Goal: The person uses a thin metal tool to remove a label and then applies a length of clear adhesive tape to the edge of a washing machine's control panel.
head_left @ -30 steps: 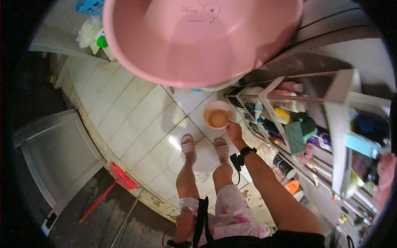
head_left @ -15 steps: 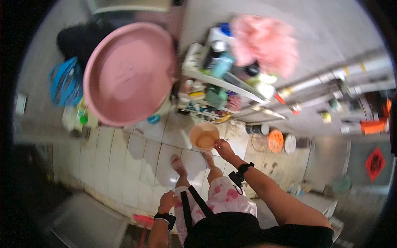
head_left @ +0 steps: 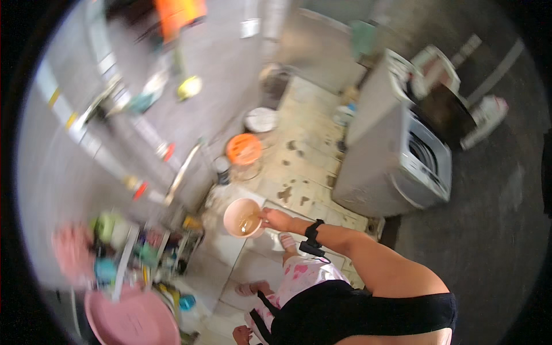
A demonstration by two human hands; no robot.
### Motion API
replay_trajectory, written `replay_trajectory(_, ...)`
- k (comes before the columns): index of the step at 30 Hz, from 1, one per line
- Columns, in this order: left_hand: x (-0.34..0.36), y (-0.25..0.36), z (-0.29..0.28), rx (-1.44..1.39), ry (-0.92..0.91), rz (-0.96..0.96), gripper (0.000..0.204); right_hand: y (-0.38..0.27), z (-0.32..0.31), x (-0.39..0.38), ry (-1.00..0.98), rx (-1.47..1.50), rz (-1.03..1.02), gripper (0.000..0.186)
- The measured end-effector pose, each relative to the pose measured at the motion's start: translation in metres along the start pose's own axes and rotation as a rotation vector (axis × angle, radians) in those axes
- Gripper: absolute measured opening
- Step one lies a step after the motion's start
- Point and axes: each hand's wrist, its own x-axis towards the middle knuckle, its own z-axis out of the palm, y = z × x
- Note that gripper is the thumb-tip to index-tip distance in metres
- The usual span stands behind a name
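My right hand [head_left: 277, 219] grips the rim of a small light-pink plastic bucket [head_left: 231, 221], with the fingers wrapped over its right edge. Some water [head_left: 248, 223] glints at the bottom of the bucket, which hangs upright over the tiled floor in front of my feet. Low at the lower edge, my left hand [head_left: 242, 334] is loosely closed beside my leg, and nothing shows in it; the frame cuts off part of it.
A large pink basin [head_left: 135, 316] and a crowded shelf rack [head_left: 123, 264] stand at the lower left. Pipes with taps [head_left: 95, 149] run along the left wall. An orange strainer lid [head_left: 244, 149] lies farther ahead. A washing machine [head_left: 374, 167] stands on the right, its lid raised.
I have turned to the right: basin and rack have swung to the lower left, and the washing machine has come into view. The bucket has stayed in my right hand.
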Motion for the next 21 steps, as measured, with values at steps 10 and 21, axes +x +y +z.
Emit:
replay_trajectory(10, 0.122, 0.409, 0.055, -0.152, 0.053, 0.142, 0.032, 0.119, -0.159, -0.149, 0.384, 0.045, 0.31, 0.03)
replay_trajectory(21, 0.181, 0.622, 0.145, 0.17, -0.375, 0.33, 0.025, 0.166, -0.23, -0.195, 0.705, 0.071, 0.565, 0.032)
